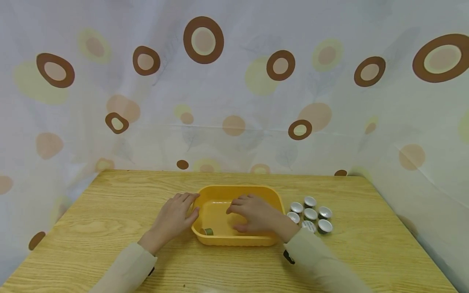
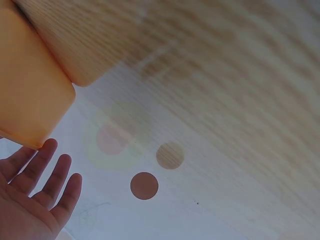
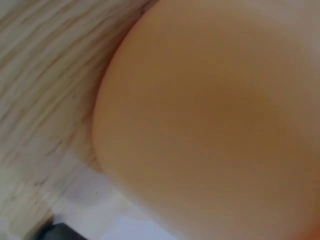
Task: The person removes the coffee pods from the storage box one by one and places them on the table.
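Head view showed two pale sleeves nearest, crossing the grained wooden tabletop point(image 1: 110, 211). Beyond them sat a rounded, smooth yellow plastic tub point(image 1: 220, 191). One small round capsule point(image 1: 208, 231) lay inside it at the near left corner. The left hand point(image 1: 174, 219) rested against the tub's left rim, fingers straight and relaxed, gripping nothing. The right hand point(image 1: 256, 215) reached into the tub with fingers loosely curled; whether its grip held anything could not be told. Just right of the tub stood a cluster of capsules point(image 1: 310, 214) with silvery foil tops. Behind hung a white curtain point(image 1: 234, 101) printed with brown rings.
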A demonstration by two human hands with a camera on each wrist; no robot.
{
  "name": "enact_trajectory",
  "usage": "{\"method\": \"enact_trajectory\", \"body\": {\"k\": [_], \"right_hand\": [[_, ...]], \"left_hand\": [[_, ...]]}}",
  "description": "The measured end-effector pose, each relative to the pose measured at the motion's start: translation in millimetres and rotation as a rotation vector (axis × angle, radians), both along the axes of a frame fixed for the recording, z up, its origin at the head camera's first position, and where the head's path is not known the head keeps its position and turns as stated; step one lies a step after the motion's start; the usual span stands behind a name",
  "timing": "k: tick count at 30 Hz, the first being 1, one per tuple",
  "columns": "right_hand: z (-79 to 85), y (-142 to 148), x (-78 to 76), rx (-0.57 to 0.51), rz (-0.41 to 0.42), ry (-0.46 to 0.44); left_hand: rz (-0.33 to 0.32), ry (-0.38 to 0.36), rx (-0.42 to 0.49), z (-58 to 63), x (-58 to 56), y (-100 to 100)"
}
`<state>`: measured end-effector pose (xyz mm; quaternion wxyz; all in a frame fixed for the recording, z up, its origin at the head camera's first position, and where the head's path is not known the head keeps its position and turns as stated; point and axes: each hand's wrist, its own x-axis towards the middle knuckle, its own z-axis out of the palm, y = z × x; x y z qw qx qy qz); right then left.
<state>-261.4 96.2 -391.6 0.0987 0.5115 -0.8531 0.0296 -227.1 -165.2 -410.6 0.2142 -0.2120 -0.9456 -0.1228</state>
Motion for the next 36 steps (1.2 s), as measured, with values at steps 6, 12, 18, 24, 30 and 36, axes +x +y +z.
{"method": "enact_trajectory", "body": {"k": [6,12,18,24,30,36], "right_hand": [[-1.9,-13.2,1.0,0.019,0.023,-0.003],[-2.2,-25.8,3.2,0.048,0.038,-0.039],[1.8,-35.1,6.6,0.054,0.066,-0.067],[2.9,-44.5,7.3,0.090,0.070,-0.058],[-1.2,-52.1,5.7,0.112,0.080,-0.051],[-0.8,-57.4,6.9,0.151,0.088,-0.054]], "left_hand": [[0.002,-0.006,-0.001,-1.0,-0.4,-0.2],[0.009,-0.009,-0.002,-1.1,-0.1,0.0],[0.010,-0.011,-0.002,0.2,0.6,0.4],[0.006,-0.007,0.002,0.6,0.8,0.7],[-0.001,0.003,-0.003,0.7,0.5,0.6],[-0.002,0.010,-0.002,0.7,0.5,0.6]]}}
